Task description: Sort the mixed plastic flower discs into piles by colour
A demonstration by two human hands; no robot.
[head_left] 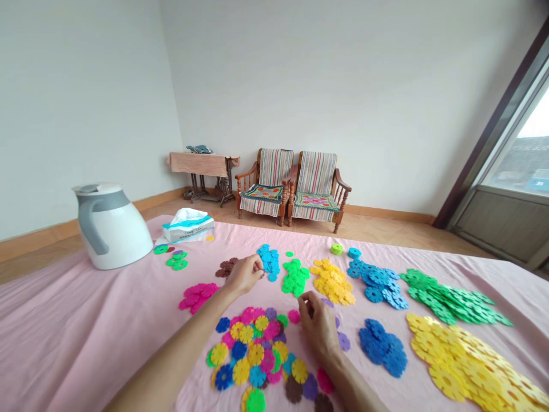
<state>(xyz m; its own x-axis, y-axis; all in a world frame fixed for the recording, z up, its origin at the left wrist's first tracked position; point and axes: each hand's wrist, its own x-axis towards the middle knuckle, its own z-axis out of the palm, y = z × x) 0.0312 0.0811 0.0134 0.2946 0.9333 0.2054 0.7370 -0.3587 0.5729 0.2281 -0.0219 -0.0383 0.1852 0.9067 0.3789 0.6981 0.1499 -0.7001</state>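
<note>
Flat plastic snowflake discs lie sorted by colour on a pink tablecloth. My left hand reaches forward with its fingers pinched together beside the light blue pile; what the fingertips hold is too small to make out. My right hand rests curled at the right edge of the mixed-colour pile, its fingertips near a pink disc and a purple one. A bright green pile and a yellow pile lie just beyond the hands.
A white kettle and a tissue pack stand at the far left. More piles: magenta, brown, blue, dark blue, green, large yellow. Two wooden armchairs stand against the far wall.
</note>
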